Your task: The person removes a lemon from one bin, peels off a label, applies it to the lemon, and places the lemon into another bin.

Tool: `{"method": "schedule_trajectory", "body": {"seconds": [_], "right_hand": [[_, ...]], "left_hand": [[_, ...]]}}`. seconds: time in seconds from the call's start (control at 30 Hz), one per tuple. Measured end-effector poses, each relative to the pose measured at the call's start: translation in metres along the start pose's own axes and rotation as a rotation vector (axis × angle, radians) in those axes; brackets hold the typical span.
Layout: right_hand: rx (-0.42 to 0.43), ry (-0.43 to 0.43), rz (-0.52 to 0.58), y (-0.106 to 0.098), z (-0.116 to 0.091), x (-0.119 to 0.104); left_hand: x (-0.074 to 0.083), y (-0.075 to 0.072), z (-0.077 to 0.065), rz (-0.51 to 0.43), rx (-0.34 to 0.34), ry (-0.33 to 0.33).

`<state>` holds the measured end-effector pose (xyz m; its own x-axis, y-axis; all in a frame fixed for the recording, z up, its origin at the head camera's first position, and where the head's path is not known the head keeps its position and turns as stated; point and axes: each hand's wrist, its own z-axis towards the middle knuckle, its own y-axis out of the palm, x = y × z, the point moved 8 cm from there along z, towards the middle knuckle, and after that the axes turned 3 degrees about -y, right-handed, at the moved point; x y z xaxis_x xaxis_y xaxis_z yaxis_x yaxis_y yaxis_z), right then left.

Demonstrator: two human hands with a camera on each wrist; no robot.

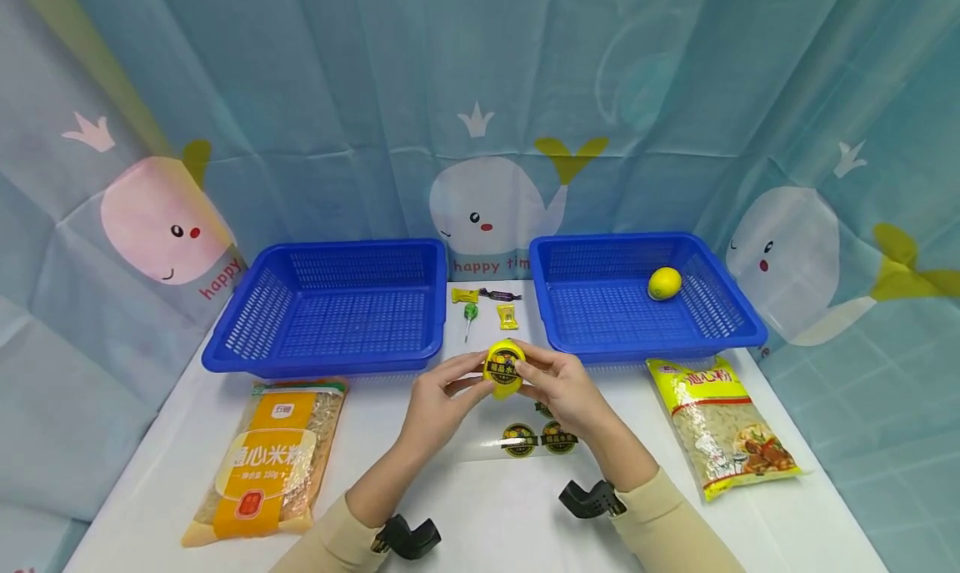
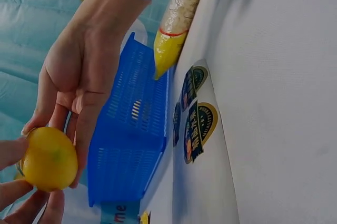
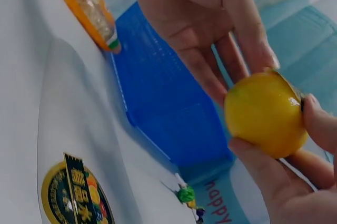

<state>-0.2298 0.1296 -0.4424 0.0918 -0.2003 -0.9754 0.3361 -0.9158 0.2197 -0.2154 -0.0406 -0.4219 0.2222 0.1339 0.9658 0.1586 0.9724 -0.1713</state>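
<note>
A yellow lemon (image 1: 504, 391) is held between both hands in front of the baskets. A round black-and-gold label (image 1: 504, 368) sits on its side facing the head camera. My left hand (image 1: 438, 399) pinches the lemon from the left with thumb and fingers. From the other side my right hand (image 1: 564, 394) grips it, its thumb on the label's edge. In the right wrist view the lemon (image 3: 263, 113) shows its plain yellow side, with the label's edge lifted toward the right thumb. Below the hands lies a clear sheet of matching labels (image 1: 519, 439).
Two blue baskets stand at the back; the right basket (image 1: 600, 306) holds another lemon (image 1: 664, 283), the left basket (image 1: 360, 323) nothing. Between them lie wrapped candies (image 1: 507, 316) and a green lollipop (image 1: 470, 312). An orange pasta bag (image 1: 262, 460) and a yellow pasta bag (image 1: 720, 427) flank the arms.
</note>
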Motion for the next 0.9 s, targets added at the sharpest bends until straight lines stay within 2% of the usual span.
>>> {"method": "schedule_trajectory", "body": {"seconds": [0.13, 0.27, 0.4, 0.57, 0.73, 0.9], "right_hand": [[0.113, -0.005, -0.007, -0.006, 0.0, 0.001], [0.159, 0.001, -0.006, -0.005, -0.001, 0.001], [0.121, -0.015, -0.054, -0.003, -0.002, -0.001], [0.085, -0.055, -0.173, -0.01, -0.005, -0.012], [0.116, -0.116, -0.182, -0.031, -0.009, -0.03], [0.214, -0.187, -0.202, -0.069, -0.019, -0.056]], "left_hand": [[0.004, 0.007, -0.002, 0.012, -0.018, 0.011], [0.008, 0.011, -0.004, 0.076, 0.048, 0.009], [0.011, 0.009, -0.004, 0.085, 0.112, 0.022], [0.01, 0.008, -0.005, 0.068, 0.146, 0.017], [0.008, 0.007, -0.005, 0.074, 0.157, -0.003], [0.005, 0.007, -0.004, 0.072, 0.15, -0.025]]}}
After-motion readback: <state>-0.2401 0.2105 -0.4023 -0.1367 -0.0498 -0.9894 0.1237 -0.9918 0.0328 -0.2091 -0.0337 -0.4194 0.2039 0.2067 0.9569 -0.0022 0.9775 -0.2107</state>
